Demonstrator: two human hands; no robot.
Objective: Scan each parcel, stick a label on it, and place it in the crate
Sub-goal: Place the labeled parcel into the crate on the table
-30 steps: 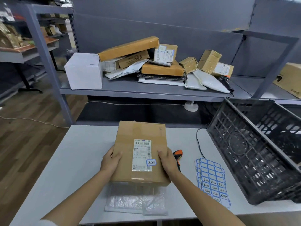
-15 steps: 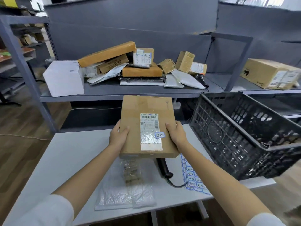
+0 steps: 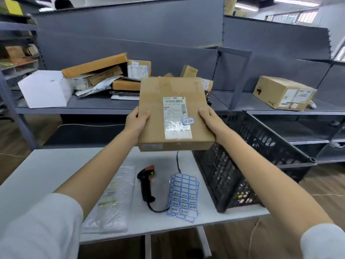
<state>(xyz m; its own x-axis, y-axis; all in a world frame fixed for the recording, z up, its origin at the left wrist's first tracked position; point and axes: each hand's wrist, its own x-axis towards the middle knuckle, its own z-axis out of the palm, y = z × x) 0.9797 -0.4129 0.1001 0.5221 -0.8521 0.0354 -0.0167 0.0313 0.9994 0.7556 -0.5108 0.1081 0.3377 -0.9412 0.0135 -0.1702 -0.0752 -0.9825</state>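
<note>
Head view: scanner (image 3: 146,184) and label sheet (image 3: 183,197) lie on table (image 3: 37,174) at 6 o'clock. My left hand (image 3: 135,121) and right hand (image 3: 210,119) clasp parcel (image 3: 173,113) by side edges, raised, long axis pointing away. Crate (image 3: 248,161) sits at 4 o'clock, right hand nearer, rim below parcel. Shelf parcels (image 3: 104,75) at 11 o'clock.

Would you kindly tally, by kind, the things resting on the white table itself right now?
Barcode scanner: 1
Label sheet: 1
Clear plastic bags: 2, overlapping, so the count is uncertain
Black crate: 1
Total: 5
The parcel is held in the air, so it is not counted.
</note>
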